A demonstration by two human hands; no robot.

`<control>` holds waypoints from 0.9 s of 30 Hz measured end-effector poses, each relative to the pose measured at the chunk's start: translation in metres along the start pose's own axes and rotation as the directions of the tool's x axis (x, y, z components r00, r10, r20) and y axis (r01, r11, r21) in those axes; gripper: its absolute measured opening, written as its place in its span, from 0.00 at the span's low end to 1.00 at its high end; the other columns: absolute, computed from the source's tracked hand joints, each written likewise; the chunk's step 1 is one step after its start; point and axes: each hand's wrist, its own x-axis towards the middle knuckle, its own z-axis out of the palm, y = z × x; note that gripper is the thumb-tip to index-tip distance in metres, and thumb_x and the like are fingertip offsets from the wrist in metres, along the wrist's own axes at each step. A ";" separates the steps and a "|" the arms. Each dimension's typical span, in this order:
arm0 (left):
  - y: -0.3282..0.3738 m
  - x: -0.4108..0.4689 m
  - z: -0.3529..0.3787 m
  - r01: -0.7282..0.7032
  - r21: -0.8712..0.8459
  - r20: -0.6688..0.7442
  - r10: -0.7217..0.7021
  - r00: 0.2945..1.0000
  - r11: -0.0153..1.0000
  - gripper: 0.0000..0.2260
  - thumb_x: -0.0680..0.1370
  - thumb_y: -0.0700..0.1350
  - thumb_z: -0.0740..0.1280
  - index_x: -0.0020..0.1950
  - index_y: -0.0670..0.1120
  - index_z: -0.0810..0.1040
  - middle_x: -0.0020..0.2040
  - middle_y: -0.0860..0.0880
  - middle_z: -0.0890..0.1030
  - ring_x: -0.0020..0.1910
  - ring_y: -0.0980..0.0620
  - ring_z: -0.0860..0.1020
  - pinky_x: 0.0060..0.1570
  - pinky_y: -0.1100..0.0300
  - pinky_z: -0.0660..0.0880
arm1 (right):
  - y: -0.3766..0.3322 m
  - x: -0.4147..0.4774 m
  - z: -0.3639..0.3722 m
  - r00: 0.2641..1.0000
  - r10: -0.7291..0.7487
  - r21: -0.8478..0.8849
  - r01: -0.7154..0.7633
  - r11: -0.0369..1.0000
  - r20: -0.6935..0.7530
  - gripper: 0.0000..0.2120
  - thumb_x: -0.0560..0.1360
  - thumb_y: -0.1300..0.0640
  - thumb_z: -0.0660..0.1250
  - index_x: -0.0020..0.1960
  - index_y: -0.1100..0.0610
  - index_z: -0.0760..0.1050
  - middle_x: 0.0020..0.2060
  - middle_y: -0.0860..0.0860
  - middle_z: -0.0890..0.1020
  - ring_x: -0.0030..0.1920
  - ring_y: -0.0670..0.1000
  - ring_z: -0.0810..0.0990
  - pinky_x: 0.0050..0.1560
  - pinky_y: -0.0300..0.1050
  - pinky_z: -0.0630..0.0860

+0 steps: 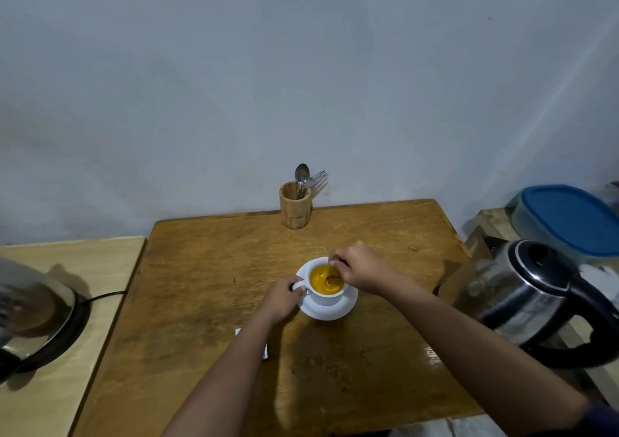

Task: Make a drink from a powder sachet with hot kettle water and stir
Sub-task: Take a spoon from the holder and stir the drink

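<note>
Two bare hands meet at a white cup (323, 297) near the middle of a brown wooden table (207, 269), the largest thing in view. Well off to the right of the hands, a steel and black kettle (532, 297) stands at the table's right edge, and behind it lies a container with a blue lid (569, 217). Far to the left of the hands, on a paler wooden surface (100, 269), sits a round black appliance (43, 319) with a cord; what it is I cannot tell. Beyond the hands, against the wall, a wooden holder (294, 208) keeps a spoon and a fork upright. The cup rests on a white saucer (330, 312) and holds yellow-orange drink (321, 279). The left hand (283, 297) is closed on the cup's handle, steadying it. The right hand (360, 267) pinches the stem of a spoon (333, 280) whose bowl dips into the drink. Just nearer than the left hand, under its forearm, a small white scrap (238, 332) lies on the table, mostly hidden.
</note>
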 end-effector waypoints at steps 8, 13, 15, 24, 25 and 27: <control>0.001 0.000 0.002 0.008 0.020 -0.010 -0.008 1.000 1.000 0.10 0.78 0.42 0.62 0.55 0.42 0.79 0.55 0.41 0.80 0.53 0.44 0.76 0.49 0.56 0.70 | -0.011 -0.003 0.007 0.995 0.078 0.271 -0.056 0.961 -0.070 0.09 0.78 0.57 0.62 0.51 0.60 0.79 0.41 0.57 0.85 0.43 0.52 0.83 0.48 0.49 0.79; 0.001 -0.001 0.003 0.001 0.032 -0.023 0.000 1.000 0.999 0.10 0.78 0.42 0.62 0.55 0.42 0.79 0.55 0.41 0.81 0.50 0.47 0.75 0.47 0.57 0.68 | -0.009 -0.007 0.003 0.989 0.044 0.260 -0.005 0.966 -0.141 0.09 0.77 0.57 0.63 0.52 0.61 0.78 0.42 0.55 0.81 0.36 0.44 0.73 0.35 0.35 0.69; 0.001 0.000 0.003 0.004 0.025 -0.026 -0.003 1.000 1.000 0.10 0.77 0.42 0.62 0.56 0.42 0.79 0.55 0.41 0.81 0.51 0.46 0.76 0.48 0.56 0.70 | -0.007 -0.009 -0.002 0.985 0.002 0.226 0.037 0.974 -0.170 0.09 0.77 0.57 0.63 0.51 0.61 0.78 0.41 0.53 0.79 0.38 0.45 0.73 0.35 0.35 0.68; 0.003 -0.002 0.006 0.016 0.046 -0.052 -0.014 0.999 0.999 0.11 0.78 0.42 0.62 0.58 0.43 0.78 0.58 0.41 0.80 0.55 0.43 0.76 0.55 0.51 0.73 | 0.002 -0.018 -0.015 0.946 -0.203 0.213 0.259 0.942 -0.252 0.06 0.75 0.60 0.65 0.45 0.62 0.79 0.41 0.57 0.82 0.43 0.52 0.79 0.46 0.50 0.77; 0.003 -0.002 0.006 0.017 0.047 -0.054 -0.015 0.998 0.999 0.11 0.78 0.43 0.62 0.58 0.43 0.78 0.58 0.41 0.80 0.55 0.44 0.76 0.55 0.51 0.73 | 0.003 -0.018 -0.015 0.948 -0.211 0.208 0.262 0.942 -0.239 0.06 0.75 0.59 0.65 0.45 0.61 0.79 0.42 0.56 0.82 0.43 0.52 0.79 0.46 0.50 0.77; 0.003 -0.003 0.006 0.021 0.052 -0.055 -0.018 0.998 0.998 0.12 0.78 0.43 0.61 0.59 0.43 0.77 0.58 0.42 0.80 0.56 0.44 0.76 0.55 0.52 0.72 | 0.005 -0.020 -0.015 0.956 -0.218 0.175 0.253 0.951 -0.195 0.05 0.75 0.58 0.65 0.46 0.59 0.79 0.42 0.54 0.82 0.44 0.51 0.79 0.46 0.49 0.78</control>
